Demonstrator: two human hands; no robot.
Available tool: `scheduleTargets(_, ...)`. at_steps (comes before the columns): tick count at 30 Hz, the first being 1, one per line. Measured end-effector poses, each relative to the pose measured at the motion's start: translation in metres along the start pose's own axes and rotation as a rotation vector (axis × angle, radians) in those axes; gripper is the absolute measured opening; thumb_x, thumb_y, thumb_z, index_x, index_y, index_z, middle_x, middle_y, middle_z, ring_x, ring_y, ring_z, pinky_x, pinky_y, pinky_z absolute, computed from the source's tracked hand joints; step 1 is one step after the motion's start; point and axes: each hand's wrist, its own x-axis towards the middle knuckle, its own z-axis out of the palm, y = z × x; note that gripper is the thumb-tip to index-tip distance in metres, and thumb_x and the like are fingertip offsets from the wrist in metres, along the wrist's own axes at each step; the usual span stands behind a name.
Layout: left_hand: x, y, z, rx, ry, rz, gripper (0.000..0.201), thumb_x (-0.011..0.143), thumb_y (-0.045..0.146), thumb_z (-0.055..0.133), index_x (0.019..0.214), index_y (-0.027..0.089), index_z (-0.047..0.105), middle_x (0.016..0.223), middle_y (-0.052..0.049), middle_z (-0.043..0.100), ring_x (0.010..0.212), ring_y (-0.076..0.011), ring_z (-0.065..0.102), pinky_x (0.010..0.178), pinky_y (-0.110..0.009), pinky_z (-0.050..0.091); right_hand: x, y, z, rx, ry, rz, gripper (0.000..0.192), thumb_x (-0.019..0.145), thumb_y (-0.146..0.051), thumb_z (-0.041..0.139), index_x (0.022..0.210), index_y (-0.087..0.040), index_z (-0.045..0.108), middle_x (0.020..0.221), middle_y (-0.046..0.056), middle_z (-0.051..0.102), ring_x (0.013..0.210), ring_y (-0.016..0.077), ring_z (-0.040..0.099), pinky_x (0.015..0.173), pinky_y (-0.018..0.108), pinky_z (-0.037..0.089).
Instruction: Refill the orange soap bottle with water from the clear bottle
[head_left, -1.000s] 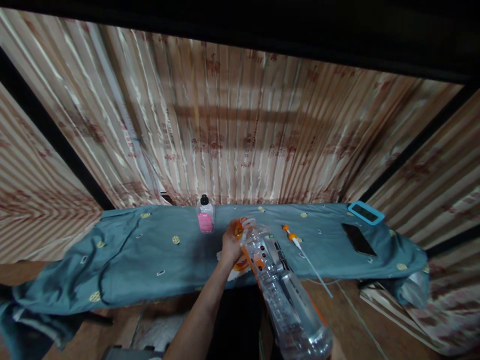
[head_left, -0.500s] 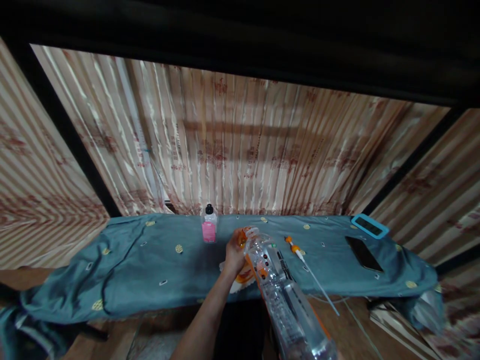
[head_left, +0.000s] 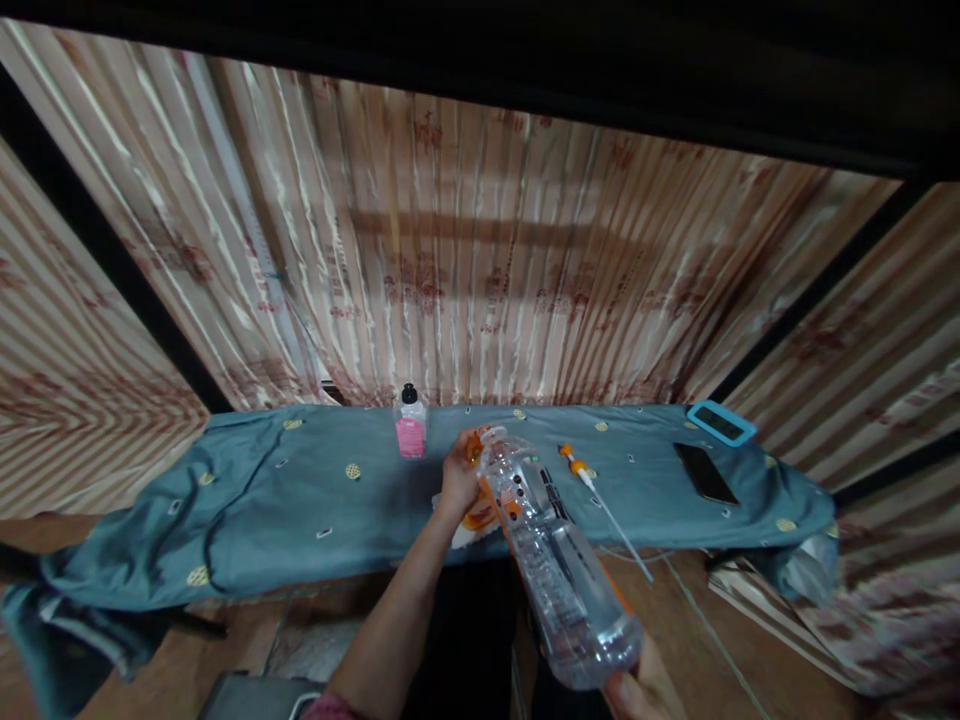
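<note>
The bottle (head_left: pixel 566 575), large and clear with orange showing along its sides, is held at a slant in front of the person, its mouth toward the far side and its base toward the body. Its base end sits in the right grip (head_left: pixel 639 688): the thumb shows at the base's lower corner, while the other fingers are mostly hidden, so how far they wrap around cannot be told. The left grip (head_left: pixel 459 474) is at the other end, just left of the bottle's neck, its fingers curled around a small orange piece (head_left: pixel 475 447) right beside the mouth; whether that piece touches the mouth is too small to tell.

Beneath the left wrist and the bottle's upper part lies a white and orange item (head_left: pixel 480 518), partly hidden, at the near edge of the counter (head_left: pixel 285 500). The counter is draped in a teal cloth with small yellow and white motifs. To the right of the bottle's neck lies an orange and white pump (head_left: pixel 577 468), its thin tube (head_left: pixel 624 535) reaching past the near edge. Farther right is a dark phone (head_left: pixel 706 474), with a blue-framed device (head_left: pixel 721 423) just behind it. To the left of the left grip, apart from it, a small pink-labelled flask (head_left: pixel 411 432) with a black top stands upright. Behind the counter hangs a pleated, red-printed curtain (head_left: pixel 465 250).
</note>
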Motion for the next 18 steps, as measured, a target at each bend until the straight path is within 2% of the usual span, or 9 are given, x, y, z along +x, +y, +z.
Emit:
scheduleTargets(3,0.001,-0.001,0.0,-0.01,-0.001,-0.007,0.03,0.069,0.03,0.071,0.095,0.018,0.062,0.088,-0.004,0.073,0.082,-0.0192,0.068,0.077,-0.03,0.053,0.001,-0.001,0.002,-0.007,-0.03,-0.03,0.073,0.055,-0.059,0.084,0.119,-0.028,0.066,0.12,0.007,0.07,0.117,0.0336,0.059,0.097,0.037,0.044)
scheduleTargets(6,0.002,-0.001,0.0,-0.003,0.0,-0.015,0.029,0.068,0.028,0.071,0.093,0.018,0.062,0.087,-0.004,0.073,0.083,-0.0197,0.068,0.08,-0.031,0.052,0.001,0.003,-0.003,0.004,0.009,-0.012,0.072,0.055,-0.055,0.085,0.119,-0.027,0.066,0.119,0.008,0.07,0.116,0.0332,0.06,0.097,0.04,0.045)
scheduleTargets(11,0.002,0.0,0.001,-0.029,-0.001,-0.014,0.031,0.068,0.029,0.071,0.094,0.017,0.061,0.088,-0.005,0.073,0.083,-0.0195,0.068,0.079,-0.031,0.052,0.0,0.012,-0.011,0.033,0.031,-0.019,0.066,0.055,-0.05,0.087,0.114,-0.027,0.068,0.123,0.007,0.068,0.12,0.032,0.057,0.105,0.04,0.039)
scheduleTargets(15,0.002,0.001,0.0,-0.02,0.0,-0.024,0.031,0.068,0.029,0.071,0.095,0.017,0.061,0.089,-0.005,0.073,0.084,-0.0199,0.068,0.08,-0.031,0.052,-0.001,0.018,-0.016,0.057,0.094,0.022,0.062,0.053,-0.047,0.088,0.11,-0.033,0.07,0.124,0.002,0.068,0.121,0.0293,0.056,0.102,0.036,0.041)
scheduleTargets(18,0.002,0.0,0.0,-0.01,0.001,-0.016,0.029,0.069,0.028,0.071,0.094,0.017,0.062,0.09,-0.006,0.073,0.085,-0.0203,0.068,0.082,-0.032,0.052,-0.002,0.017,-0.016,0.068,0.095,0.033,0.058,0.054,-0.045,0.089,0.108,-0.033,0.071,0.123,0.002,0.068,0.123,0.0295,0.055,0.102,0.036,0.04)
